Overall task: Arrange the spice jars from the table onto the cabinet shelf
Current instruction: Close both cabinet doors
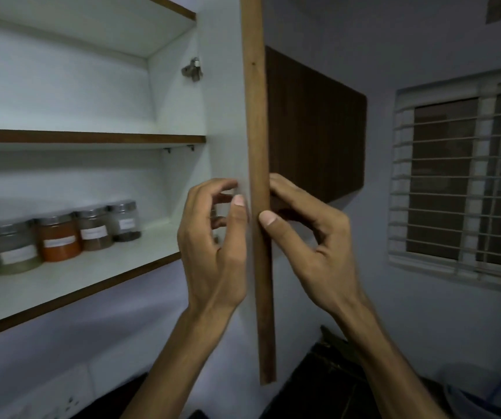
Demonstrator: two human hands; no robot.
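Several glass spice jars with metal lids stand in a row at the back of the lowest cabinet shelf [92,276]: a greenish one [16,251], an orange one [59,238], a brown one [95,229] and a dark one [125,220]. The open cabinet door [256,146] stands edge-on in the middle. My right hand [306,237] grips its wooden edge, thumb in front, fingers behind. My left hand [216,237] rests against the door's white inner face, fingers curled, holding nothing.
The upper shelf [92,137] is bare. A hinge [193,69] sits on the cabinet's right wall. A dark wall cabinet [315,125] hangs behind the door, a barred window [461,182] is at the right, and a dark counter [328,379] and wall socket [71,402] lie below.
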